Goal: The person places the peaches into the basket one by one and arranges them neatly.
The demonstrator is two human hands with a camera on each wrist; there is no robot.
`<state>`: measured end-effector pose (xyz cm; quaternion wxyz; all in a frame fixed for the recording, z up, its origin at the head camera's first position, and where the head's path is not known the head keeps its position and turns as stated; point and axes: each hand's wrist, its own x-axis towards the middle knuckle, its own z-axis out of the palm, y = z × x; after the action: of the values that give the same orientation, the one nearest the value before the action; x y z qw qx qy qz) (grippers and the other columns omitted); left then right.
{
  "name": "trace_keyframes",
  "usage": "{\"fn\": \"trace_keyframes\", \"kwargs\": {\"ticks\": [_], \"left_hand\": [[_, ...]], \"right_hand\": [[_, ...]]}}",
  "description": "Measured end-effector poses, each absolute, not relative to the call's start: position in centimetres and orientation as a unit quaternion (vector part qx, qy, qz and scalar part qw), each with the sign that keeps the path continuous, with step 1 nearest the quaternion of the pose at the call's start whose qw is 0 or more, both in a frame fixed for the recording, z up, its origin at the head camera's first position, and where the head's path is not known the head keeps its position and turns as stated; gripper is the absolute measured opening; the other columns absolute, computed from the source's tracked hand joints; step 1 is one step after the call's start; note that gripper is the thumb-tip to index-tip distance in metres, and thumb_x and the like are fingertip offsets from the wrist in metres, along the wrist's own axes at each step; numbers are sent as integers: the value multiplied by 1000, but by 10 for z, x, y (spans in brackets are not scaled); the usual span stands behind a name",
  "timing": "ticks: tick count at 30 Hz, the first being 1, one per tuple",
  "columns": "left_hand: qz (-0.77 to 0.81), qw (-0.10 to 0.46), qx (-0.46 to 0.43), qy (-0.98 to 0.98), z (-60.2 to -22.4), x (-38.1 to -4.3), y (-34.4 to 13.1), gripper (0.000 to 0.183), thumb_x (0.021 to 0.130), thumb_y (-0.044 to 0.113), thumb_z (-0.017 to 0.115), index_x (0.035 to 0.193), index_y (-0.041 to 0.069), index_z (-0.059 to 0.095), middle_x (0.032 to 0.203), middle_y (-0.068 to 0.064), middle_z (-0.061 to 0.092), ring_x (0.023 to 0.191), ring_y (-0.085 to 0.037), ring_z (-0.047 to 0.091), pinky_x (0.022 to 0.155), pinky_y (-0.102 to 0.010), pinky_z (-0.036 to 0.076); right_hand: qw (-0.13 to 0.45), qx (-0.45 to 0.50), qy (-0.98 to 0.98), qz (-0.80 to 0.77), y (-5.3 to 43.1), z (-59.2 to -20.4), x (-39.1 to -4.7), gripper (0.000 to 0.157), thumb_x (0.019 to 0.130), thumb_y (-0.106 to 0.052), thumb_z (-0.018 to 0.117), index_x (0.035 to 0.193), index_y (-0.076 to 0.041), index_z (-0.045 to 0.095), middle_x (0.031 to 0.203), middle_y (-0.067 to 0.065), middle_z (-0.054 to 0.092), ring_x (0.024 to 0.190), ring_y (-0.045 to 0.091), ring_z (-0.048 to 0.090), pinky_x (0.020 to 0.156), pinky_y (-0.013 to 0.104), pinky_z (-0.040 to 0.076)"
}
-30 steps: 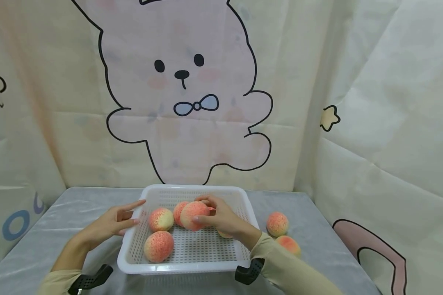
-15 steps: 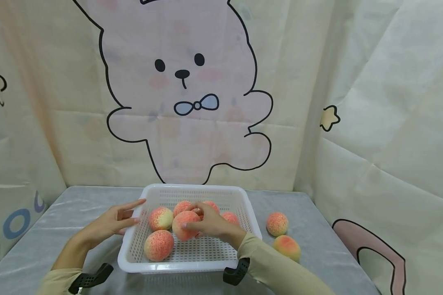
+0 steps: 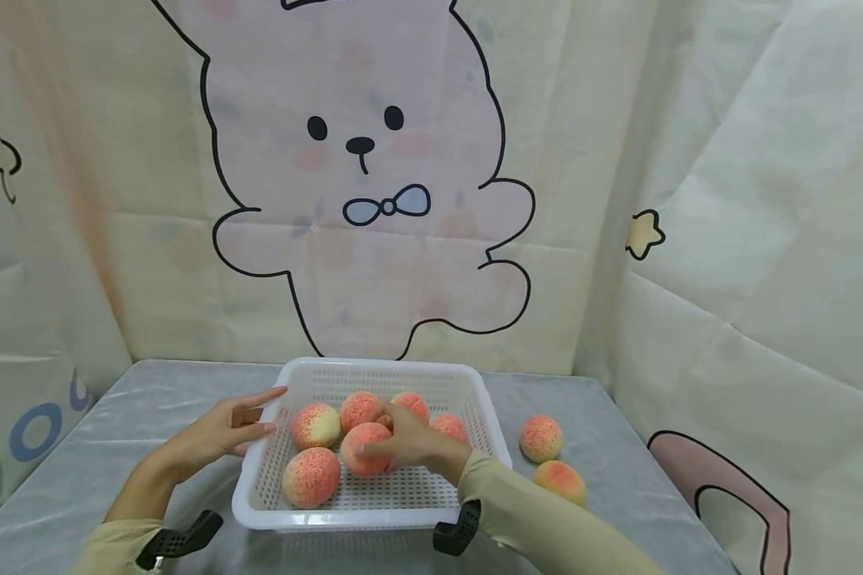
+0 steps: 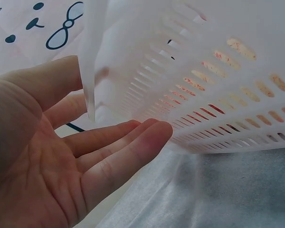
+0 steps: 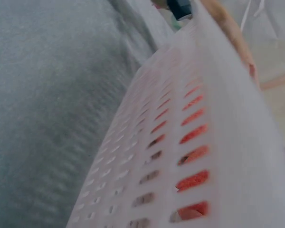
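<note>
A white slatted basket (image 3: 370, 521) stands on the table, with several peaches inside. My right hand (image 3: 406, 442) is in the basket and holds a peach (image 3: 359, 463), its thumb across the near side. Left of that one lie a red-speckled peach (image 3: 311, 477) and a part-yellow peach (image 3: 315, 425). Behind it is another peach (image 3: 358, 409). My left hand (image 3: 223, 427) touches the basket's left rim with fairly straight fingers. In the left wrist view, its lower fingers (image 4: 128, 156) extend under the rim beside the slotted wall. The right wrist view shows mostly the basket wall (image 5: 180, 142); my right fingers are hidden there.
Right of the basket, a peach (image 3: 541, 438) and a yellower peach (image 3: 561, 481) lie on the grey cloth (image 3: 626, 479). Two more peaches, including one peach (image 3: 449, 426), sit at the basket's right, near my right wrist. A curtain with a cartoon bear (image 3: 374, 263) hangs behind.
My right hand has moved left and lowered its peach toward the basket floor, uncovering peaches on the basket's right. The left hand stays at the rim. The view has shifted slightly.
</note>
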<state>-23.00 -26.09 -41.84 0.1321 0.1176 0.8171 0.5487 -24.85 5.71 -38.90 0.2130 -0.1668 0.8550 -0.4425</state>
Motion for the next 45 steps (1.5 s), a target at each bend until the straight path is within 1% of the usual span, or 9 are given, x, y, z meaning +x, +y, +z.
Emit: {"fn": "trace_keyframes", "kwargs": {"ticks": [6, 8, 12, 18, 23, 28, 33, 39, 45], "left_hand": [[554, 137, 122, 812, -418, -229, -260, 73, 101, 29, 62, 161, 10, 25, 156, -34, 37, 127, -35, 60, 87, -48, 59], [556, 138, 125, 810, -418, -229, -260, 73, 101, 29, 62, 161, 10, 24, 156, -34, 36, 127, -36, 60, 87, -48, 59], [553, 136, 131, 812, -418, -230, -260, 72, 101, 29, 61, 161, 10, 25, 156, -34, 36, 128, -36, 59, 87, -48, 59], [553, 138, 137, 810, -418, -231, -260, 72, 102, 28, 60, 161, 9, 24, 156, -34, 37, 128, -37, 58, 88, -49, 59], [553, 138, 124, 813, -418, -231, -259, 73, 101, 29, 62, 161, 11, 25, 157, -32, 37, 129, -36, 58, 88, -49, 59], [554, 134, 125, 812, -418, -230, -260, 73, 101, 29, 62, 161, 10, 25, 157, -33, 37, 128, -35, 59, 87, -48, 59], [557, 135, 139, 808, -419, -230, -261, 74, 102, 27, 61, 162, 9, 22, 156, -34, 36, 126, -34, 60, 86, -46, 60], [552, 131, 128, 813, -418, -229, -260, 73, 101, 29, 62, 161, 10, 24, 157, -34, 35, 129, -37, 58, 87, -47, 59], [550, 129, 113, 817, -417, -228, -258, 73, 100, 30, 62, 161, 11, 26, 158, -33, 33, 130, -38, 56, 88, -49, 59]], "right_hand": [[218, -168, 857, -435, 56, -396, -249, 33, 88, -15, 79, 109, -13, 55, 103, 7, 61, 89, 20, 59, 64, 40, 59], [218, -169, 858, -434, 56, -398, -249, 33, 88, -14, 79, 110, -13, 55, 105, 7, 61, 90, 21, 59, 66, 42, 60], [213, -175, 864, -420, 57, -401, -249, 33, 88, -13, 79, 112, -13, 57, 108, 6, 61, 95, 20, 59, 74, 39, 57], [236, -169, 858, -425, 57, -404, -250, 33, 90, -11, 76, 117, -13, 58, 116, 7, 60, 103, 21, 57, 75, 38, 54], [249, -157, 854, -429, 57, -404, -251, 39, 89, -12, 77, 124, -14, 58, 129, 11, 58, 115, 25, 57, 87, 45, 55], [288, -155, 829, -453, 58, -403, -252, 51, 91, -16, 75, 137, -15, 54, 144, 14, 51, 122, 28, 56, 92, 50, 56], [325, -168, 801, -474, 59, -401, -252, 58, 95, -19, 71, 148, -13, 46, 152, 16, 42, 135, 34, 50, 101, 57, 51], [344, -175, 804, -453, 59, -397, -250, 61, 97, -30, 68, 151, -19, 42, 155, 10, 41, 139, 35, 45, 103, 64, 45], [328, -189, 823, -423, 62, -394, -249, 60, 97, -36, 67, 151, -22, 45, 159, 6, 39, 146, 33, 37, 109, 63, 39]]}}
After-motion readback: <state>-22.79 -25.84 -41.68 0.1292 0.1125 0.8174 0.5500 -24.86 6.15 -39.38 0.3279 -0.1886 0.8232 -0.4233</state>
